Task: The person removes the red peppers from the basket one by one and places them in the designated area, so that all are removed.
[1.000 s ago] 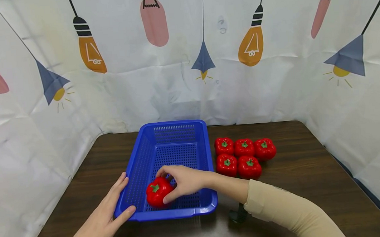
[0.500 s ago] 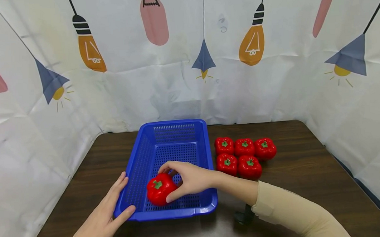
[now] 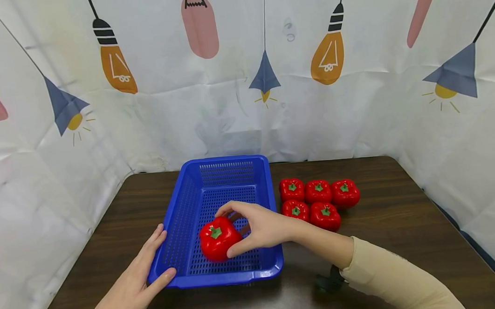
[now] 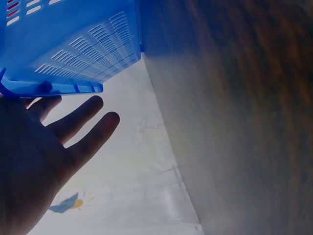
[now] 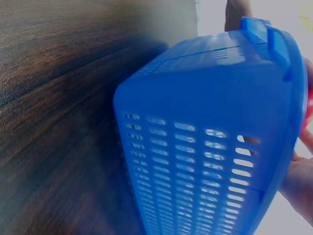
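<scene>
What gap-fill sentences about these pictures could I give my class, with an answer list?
1. The right hand grips a red ____ inside the basket.
2. The left hand rests on the basket's near ____ corner.
3. Beside the basket, ____ peppers sit on the table.
4. The basket's colour is ____.

Missing words: pepper; left; five; blue

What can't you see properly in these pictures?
- Underside of the pepper: head view, hidden by the right hand and the basket wall, so whether it rests on the floor is unclear.
- The same pepper: right wrist view, only a red sliver past the basket.
- Left hand: head view, wrist cut off by the bottom edge.
- Table: left wrist view, blurred.
- Black object by the sleeve: head view, too dark to identify.
</scene>
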`<state>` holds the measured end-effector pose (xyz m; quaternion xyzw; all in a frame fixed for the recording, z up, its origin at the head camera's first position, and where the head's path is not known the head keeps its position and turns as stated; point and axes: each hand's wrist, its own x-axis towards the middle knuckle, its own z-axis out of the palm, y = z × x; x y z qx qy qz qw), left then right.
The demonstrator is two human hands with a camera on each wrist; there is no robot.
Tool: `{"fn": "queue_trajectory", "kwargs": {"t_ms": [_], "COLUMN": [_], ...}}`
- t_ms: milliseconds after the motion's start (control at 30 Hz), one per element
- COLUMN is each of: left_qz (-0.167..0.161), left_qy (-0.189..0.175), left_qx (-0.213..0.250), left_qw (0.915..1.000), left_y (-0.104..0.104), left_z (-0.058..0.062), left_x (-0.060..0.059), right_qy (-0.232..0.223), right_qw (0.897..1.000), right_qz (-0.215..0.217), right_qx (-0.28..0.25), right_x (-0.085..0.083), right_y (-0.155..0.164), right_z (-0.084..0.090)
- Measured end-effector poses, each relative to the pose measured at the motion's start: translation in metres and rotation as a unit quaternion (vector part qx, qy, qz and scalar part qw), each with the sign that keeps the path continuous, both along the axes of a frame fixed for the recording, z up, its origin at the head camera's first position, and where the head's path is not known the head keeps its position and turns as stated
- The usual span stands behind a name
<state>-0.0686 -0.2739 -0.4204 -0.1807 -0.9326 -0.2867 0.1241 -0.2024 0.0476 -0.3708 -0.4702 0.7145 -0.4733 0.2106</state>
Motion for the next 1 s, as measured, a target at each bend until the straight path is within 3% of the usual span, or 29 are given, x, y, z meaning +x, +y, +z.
{"fn": "queue_trajectory", "kwargs": {"t_ms": [633,1000], "left_qz": [-0.014,-0.008], "left_qy": [0.008,0.003], "left_qx": [0.008,0.001], "left_qw": [0.9998,1.0000], "left_y": [-0.001,-0.001], "left_z": [-0.002,0.000], "left_x": [0.001,0.001], "right_qy": [-0.043,-0.041], "right_qw": [0.996,0.992], "right_qz": [-0.065,-0.095], "right_qx": [-0.044,-0.067], "right_x": [0.004,0.005], "right_y": [0.046,0.072], "right_z": [0.000,-0.002]}}
